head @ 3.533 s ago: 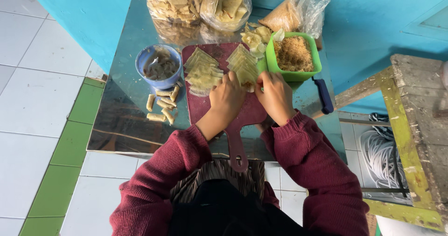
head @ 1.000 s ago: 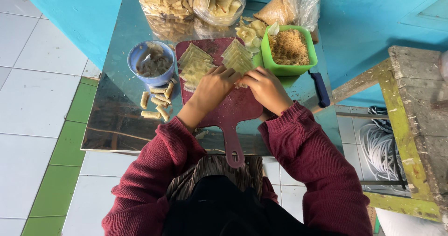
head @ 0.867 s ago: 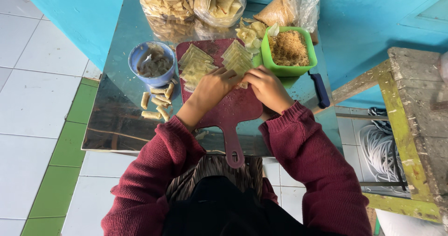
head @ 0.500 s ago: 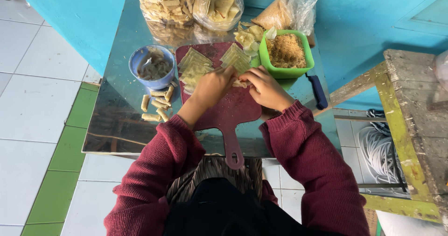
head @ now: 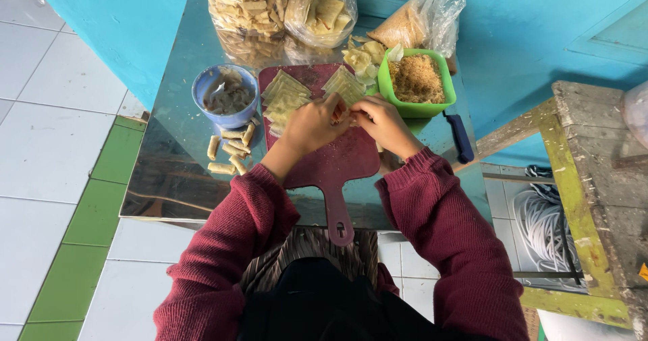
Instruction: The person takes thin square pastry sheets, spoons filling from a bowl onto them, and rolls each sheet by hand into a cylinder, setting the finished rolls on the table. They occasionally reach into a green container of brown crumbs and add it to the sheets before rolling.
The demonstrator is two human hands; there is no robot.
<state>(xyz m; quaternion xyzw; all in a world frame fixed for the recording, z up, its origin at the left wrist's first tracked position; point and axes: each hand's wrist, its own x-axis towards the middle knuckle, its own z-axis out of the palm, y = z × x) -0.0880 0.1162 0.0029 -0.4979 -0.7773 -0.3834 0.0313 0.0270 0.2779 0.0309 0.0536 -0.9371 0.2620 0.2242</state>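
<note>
Hands folding a pastry wrapper on a dark red cutting board point(head: 337, 162).
Left hand point(head: 312, 124) and right hand point(head: 381, 120) pinch one small wrapper point(head: 343, 114) together mid-board; tight, even rolling seems best. Wrapper stacks point(head: 287, 95) lie beyond, green filling tub point(head: 417, 81) near the tabletop's far right corner.

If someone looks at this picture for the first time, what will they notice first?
Probably the two hands, left hand and right hand, meeting over the dark red board at the table's middle. Next, the green bowl of crumbs right of them and the blue bowl on the left.
</note>
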